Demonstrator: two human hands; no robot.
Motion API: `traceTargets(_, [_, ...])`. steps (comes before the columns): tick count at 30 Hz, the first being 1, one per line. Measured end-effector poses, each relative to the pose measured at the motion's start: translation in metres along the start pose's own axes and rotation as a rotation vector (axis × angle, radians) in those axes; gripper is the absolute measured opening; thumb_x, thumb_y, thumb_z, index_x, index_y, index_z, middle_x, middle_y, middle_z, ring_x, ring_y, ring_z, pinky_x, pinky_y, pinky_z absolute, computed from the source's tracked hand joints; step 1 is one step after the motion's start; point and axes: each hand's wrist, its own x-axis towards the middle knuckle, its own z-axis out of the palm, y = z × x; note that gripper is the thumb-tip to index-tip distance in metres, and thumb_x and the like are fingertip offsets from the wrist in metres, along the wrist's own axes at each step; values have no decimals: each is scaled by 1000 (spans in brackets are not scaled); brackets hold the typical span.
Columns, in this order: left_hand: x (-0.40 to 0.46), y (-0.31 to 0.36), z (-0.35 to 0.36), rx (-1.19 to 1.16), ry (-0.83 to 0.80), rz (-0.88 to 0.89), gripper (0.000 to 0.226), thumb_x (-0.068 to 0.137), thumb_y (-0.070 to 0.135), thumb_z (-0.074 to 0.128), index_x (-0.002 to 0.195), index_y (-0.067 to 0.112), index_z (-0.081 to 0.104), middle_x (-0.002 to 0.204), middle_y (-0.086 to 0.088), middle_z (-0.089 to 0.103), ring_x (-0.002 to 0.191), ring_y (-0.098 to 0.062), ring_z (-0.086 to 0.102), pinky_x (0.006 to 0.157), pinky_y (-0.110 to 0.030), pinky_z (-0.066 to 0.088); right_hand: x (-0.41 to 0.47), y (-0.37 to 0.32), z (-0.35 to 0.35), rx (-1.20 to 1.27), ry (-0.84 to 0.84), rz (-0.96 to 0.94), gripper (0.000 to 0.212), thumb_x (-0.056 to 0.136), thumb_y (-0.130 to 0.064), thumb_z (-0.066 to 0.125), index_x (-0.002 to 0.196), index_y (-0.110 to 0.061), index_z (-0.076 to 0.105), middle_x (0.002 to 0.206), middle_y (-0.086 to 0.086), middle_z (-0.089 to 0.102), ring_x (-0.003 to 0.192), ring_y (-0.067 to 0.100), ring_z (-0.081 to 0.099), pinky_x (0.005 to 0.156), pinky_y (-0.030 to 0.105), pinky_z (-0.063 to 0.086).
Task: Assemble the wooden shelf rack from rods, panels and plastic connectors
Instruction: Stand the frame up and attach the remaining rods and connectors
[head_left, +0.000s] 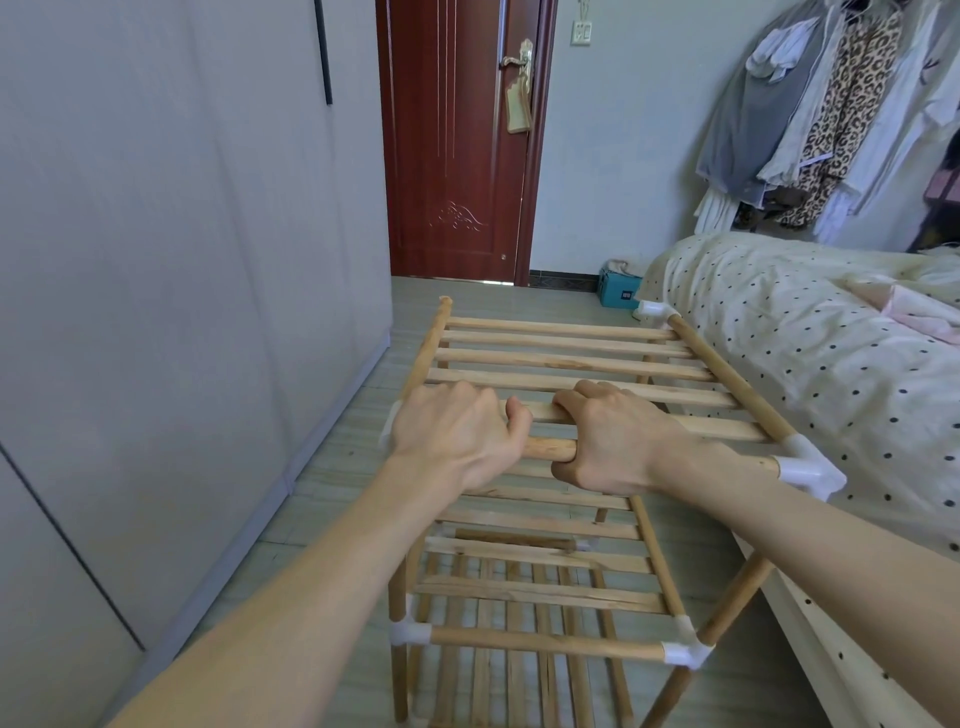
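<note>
Wooden shelf rack (545, 519) standing on the floor (332, 467) between a grey wardrobe (182, 260) and a dotted bed (810, 332), its near edge toward the camera. Both hands side by side on the top tier's near front rod (545, 448), almost touching at mid-span. Left hand (457, 436) curled over the rod, thumb tucked by the nearest slat. Right hand (613, 441) wrapped round the same rod, thumb underneath. White plastic connector (810, 470) capping the top tier's near right corner; another (655, 309) at the far right corner. Far left rod end (445, 301) bare. Lower tiers of slats visible beneath. Red-brown door (457, 140) at the far end of the floor, hanging clothes (831, 114) above the bed.
</note>
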Motion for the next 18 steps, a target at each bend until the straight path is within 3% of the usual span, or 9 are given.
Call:
traceTargets(9, [-1,1,0,-71,52,6,44,90,36,22,59,18,47,54,2,42,55,-17,47,54,-29,27,1,-1,0,-27,8,-1,41,76,-45,57,103,-15,50,89,-1,44,82,17,42,77,29,41])
traceTargets(14, [2,0,1,-50,43,13,48,88,38,19,65,16,55,55,1,44,54,-16,45,53,-30,26,2,-1,1,-19,0,4,33,76,-45,56,92,-19,43,87,0,46,78,17,43,73,28,40])
traceTargets(16, [5,0,1,-57,1,25,49,89,38,20,70,15,59,62,-2,51,60,-17,49,54,-29,30,3,0,1,-19,-13,11,34,77,-44,56,95,-18,45,89,1,46,79,18,42,72,28,37])
traceTargets(18, [8,-5,-1,-125,-98,42,51,90,40,20,75,14,61,75,-4,56,82,-19,57,71,-32,43,2,2,0,2,-34,14,43,77,-44,57,108,-15,49,95,1,46,84,17,42,73,28,35])
